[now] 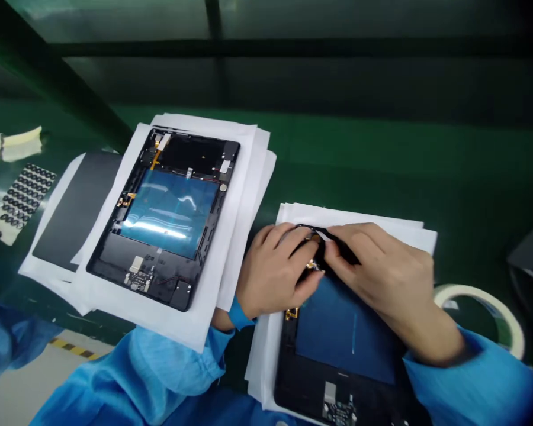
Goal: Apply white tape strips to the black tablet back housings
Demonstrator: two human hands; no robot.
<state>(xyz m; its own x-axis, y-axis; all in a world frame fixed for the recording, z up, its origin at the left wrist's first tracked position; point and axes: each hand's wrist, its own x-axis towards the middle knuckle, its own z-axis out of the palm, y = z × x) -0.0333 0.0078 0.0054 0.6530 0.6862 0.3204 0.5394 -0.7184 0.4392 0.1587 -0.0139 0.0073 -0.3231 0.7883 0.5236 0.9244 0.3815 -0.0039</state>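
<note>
A tablet housing with its inside exposed lies on white sheets before me, with a blue film over its middle and a small circuit board near its lower edge. My left hand rests over the upper left corner of this tablet housing, fingers curled in and thumb beside the blue film. What those fingers pinch, if anything, is hidden. Near the top edge, my right hand is closed, thumb and forefinger pinching a small white strip. Both hands' fingertips nearly meet there.
Left of my hands, a second open tablet housing lies on stacked white sheets. Further left are a dark grey sheet and a card of black rings. A tape roll lies at right. A blue sleeve shows at far left.
</note>
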